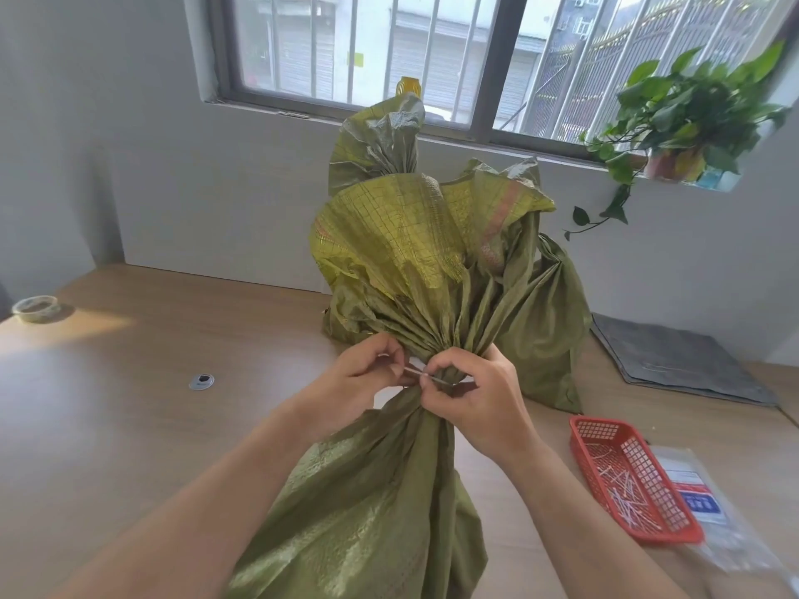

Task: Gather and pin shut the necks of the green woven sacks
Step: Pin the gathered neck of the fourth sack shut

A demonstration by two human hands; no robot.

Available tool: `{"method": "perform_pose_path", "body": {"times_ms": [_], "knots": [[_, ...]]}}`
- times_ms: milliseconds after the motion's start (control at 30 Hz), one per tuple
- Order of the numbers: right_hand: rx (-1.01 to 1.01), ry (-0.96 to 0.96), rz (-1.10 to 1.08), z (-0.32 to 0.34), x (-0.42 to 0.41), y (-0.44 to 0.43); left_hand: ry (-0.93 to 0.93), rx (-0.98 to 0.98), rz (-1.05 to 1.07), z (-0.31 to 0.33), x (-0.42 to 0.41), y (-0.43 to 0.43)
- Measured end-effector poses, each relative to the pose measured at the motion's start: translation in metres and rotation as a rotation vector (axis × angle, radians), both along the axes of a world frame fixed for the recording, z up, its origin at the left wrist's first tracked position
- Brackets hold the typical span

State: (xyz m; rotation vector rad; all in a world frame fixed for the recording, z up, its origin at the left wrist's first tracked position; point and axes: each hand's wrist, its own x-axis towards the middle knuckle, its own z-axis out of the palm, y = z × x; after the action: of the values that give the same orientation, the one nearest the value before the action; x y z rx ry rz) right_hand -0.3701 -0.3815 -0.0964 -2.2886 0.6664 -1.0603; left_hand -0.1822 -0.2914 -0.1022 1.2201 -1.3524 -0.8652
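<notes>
A green woven sack stands in front of me, its neck gathered tight and its mouth fanned out above. A thin white tie runs across the neck. My left hand pinches the tie's free end at the left. My right hand pinches the tie against the neck. Behind it stand two more green sacks: one at the right and one at the back with a bunched neck.
A red mesh basket holding several white ties sits at the right on the wooden table, beside a plastic bag. A grey mat lies behind it. A tape roll and a round metal grommet are at the left. A plant hangs by the window.
</notes>
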Motion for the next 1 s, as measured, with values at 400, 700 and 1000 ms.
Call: {"method": "perform_pose_path", "body": {"times_ms": [400,700,1000], "knots": [[0.032,-0.022,0.003,-0.004,0.005,0.000,-0.250,-0.013,0.045,0.002,-0.003,-0.004],[0.046,-0.072,0.024,-0.003,-0.003,-0.001,-0.049,0.061,-0.023,0.012,0.001,-0.001],[0.152,-0.101,0.005,-0.003,-0.003,-0.004,-0.067,0.060,0.008,0.014,0.003,0.000]]}}
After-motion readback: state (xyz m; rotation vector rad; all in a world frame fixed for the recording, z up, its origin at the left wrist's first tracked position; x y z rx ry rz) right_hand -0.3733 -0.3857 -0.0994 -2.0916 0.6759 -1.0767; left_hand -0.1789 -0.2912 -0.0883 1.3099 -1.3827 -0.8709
